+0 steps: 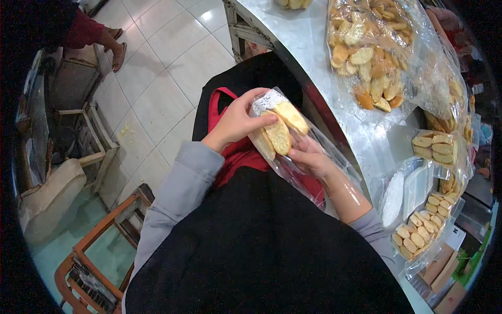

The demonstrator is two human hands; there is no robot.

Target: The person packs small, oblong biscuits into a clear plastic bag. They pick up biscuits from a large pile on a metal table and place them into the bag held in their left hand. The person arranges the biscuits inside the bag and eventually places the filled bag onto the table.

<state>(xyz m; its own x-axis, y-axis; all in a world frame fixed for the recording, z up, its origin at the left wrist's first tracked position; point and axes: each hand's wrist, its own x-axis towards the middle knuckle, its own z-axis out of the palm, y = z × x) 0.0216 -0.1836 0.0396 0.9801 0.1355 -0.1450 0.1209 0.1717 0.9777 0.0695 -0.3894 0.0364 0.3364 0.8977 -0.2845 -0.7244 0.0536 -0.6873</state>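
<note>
A clear plastic bag (334,152) is held over my lap, with a white lacy paper doily (267,99) at its far end. Inside it lie a few slices of dry toasted bread (291,117), pale yellow on top. My left hand (234,123) grips the bag's closed end from outside, thumb pressed over a slice. Reaching in through the bag's mouth, my right hand (315,161) has thumb and fingers on the lower end of a bread slice (278,137). Clear film covers my right forearm. The fingers of my left hand behind the bag are hidden.
On the metal table (308,39) at right lies a large open bag of bread slices (374,68). Nearer are a filled pack (435,146), white doilies (393,199), a clear box (418,183) and bagged slices (418,235). A wooden chair (86,243) stands left; a person's feet (119,55) show beyond.
</note>
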